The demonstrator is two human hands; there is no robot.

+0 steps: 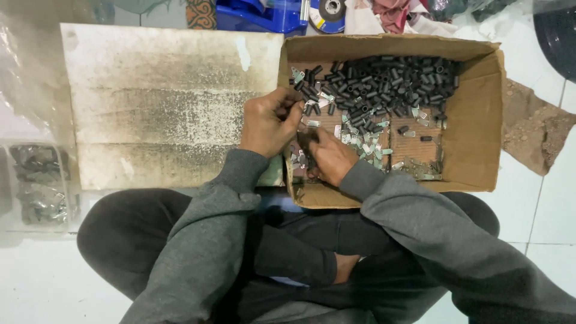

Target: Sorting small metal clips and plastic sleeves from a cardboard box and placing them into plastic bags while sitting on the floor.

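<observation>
An open cardboard box (480, 114) lies on the floor in front of me. It holds a heap of short black tubes (390, 81) and several small metal clips (366, 141) scattered nearer me. My left hand (270, 123) is at the box's left wall, its fingers pinched on a small black tube. My right hand (329, 156) rests inside the box's near left corner, fingers closed on a small dark piece among the clips. Grey sleeves cover both arms.
A stained white board (162, 102) lies left of the box. A clear bag of dark parts (39, 183) sits at the far left. Blue plastic items (258, 15), a grinding disc (329, 12) and cloth lie beyond the box. My crossed legs are below.
</observation>
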